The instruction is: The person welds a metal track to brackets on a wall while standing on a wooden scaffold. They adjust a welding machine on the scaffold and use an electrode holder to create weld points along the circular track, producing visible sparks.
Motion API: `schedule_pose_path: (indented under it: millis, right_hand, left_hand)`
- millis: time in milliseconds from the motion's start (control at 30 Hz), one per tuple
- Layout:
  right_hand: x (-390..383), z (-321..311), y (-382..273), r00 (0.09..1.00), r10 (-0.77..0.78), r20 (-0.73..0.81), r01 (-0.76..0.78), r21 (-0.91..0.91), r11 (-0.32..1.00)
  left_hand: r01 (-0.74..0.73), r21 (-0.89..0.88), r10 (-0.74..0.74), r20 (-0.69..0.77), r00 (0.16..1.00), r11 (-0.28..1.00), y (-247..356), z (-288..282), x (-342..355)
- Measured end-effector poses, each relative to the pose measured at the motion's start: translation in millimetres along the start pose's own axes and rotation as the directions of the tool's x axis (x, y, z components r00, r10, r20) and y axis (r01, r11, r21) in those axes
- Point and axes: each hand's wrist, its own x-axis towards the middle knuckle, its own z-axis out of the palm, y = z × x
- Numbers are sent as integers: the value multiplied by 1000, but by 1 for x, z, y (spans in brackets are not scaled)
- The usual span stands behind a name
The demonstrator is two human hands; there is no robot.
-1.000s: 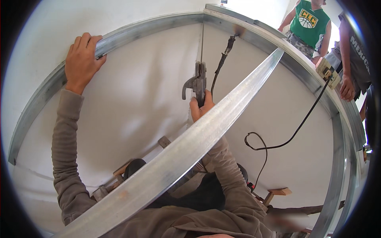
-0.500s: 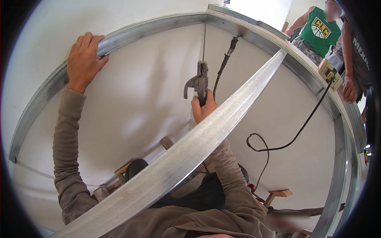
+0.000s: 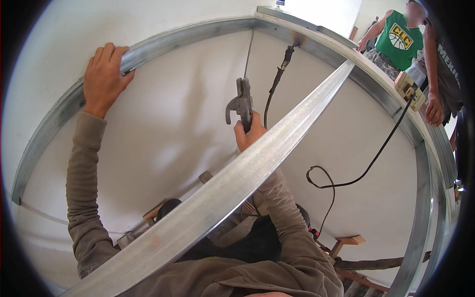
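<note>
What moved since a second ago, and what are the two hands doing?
Hardly anything. The right hand still grips the grey metal hand tool, which sits a touch further right in the picture, as does everything else, so the head likely turned a little. The left hand stays clamped on the metal track. The long metal stud still crosses in front of the arms. Nothing was picked up or let go.

Grey metal crimping tool (image 3: 241, 103) upright, gripped low, long galvanized steel stud (image 3: 232, 185) slanting diagonally
</note>
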Motion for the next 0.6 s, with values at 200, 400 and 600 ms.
schedule_pose_path:
  millis: [200,400,600]
  right_hand:
    - [1,10,-1,1000,-17,-9,17,-15,1000]
    - [4,11,-1,997,-78,10,78,-175,981]
    - [5,6,5,999,-39,29,35,132,991]
  left_hand:
    - [2,-7,-2,1,1000,1000,1,2,-1]
    - [8,-19,-8,8,1000,1000,0,-1,1]
    - [-32,-40,35,80,996,999,0,-9,3]
